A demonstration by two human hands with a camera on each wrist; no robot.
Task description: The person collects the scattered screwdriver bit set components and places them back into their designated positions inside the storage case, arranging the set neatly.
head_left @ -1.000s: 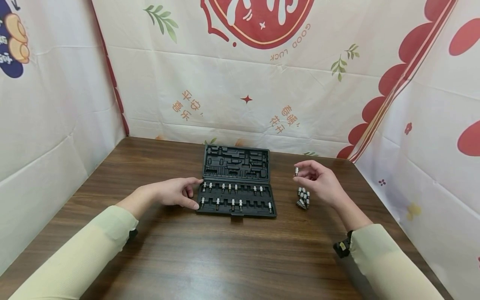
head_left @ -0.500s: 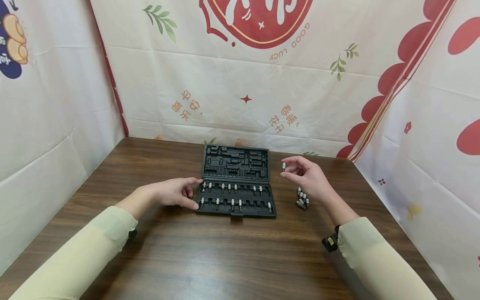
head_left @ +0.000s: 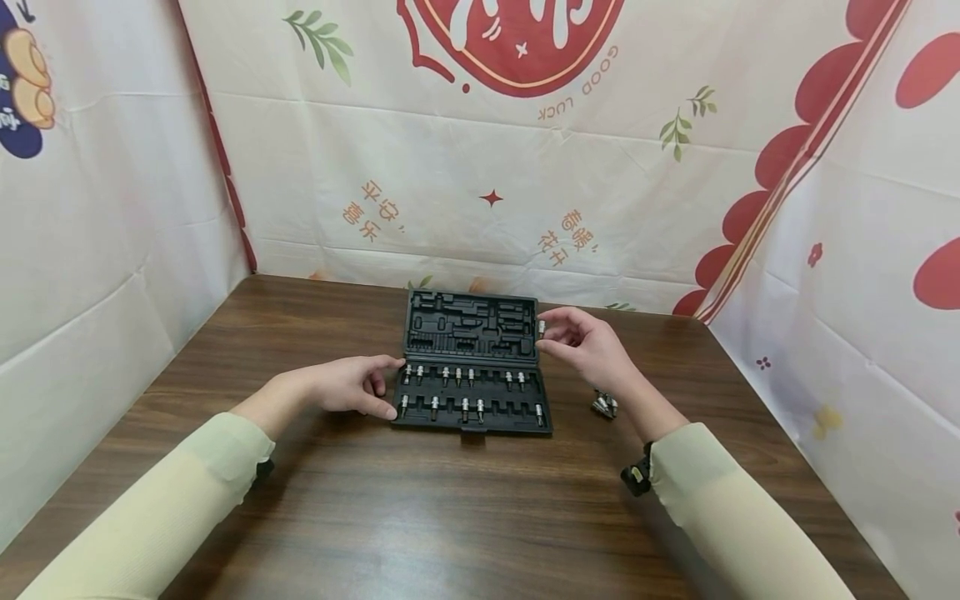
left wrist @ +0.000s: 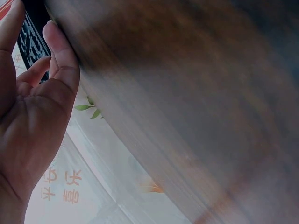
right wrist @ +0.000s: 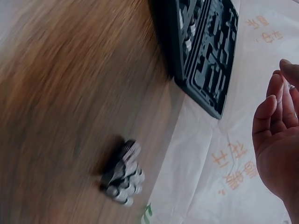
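Observation:
A black plastic case [head_left: 450,315] lies unfolded on the table, its lid away from me and moulded with recesses. Several bit sockets [head_left: 466,408], silver with dark tips, stand in two rows in its near half, with vacant slots between them. My left hand [head_left: 347,385] rests against the case's left edge, thumb at the near corner and index finger by the hinge. Between thumb and fingertips my right hand [head_left: 588,343] pinches one bit socket [head_left: 542,328], held up beside the lid's right edge. In the right wrist view, that hand [right wrist: 282,135] mostly hides the socket.
A small pile of loose bit sockets [right wrist: 124,175] lies on the wooden table [head_left: 450,517] right of the case, partly behind my right wrist in the head view. A printed cloth [head_left: 450,133] hangs behind the table and along both sides.
My right hand has moved left with the pinched bit socket, from above the loose pile to the lid's right edge. My left hand stays at the case.

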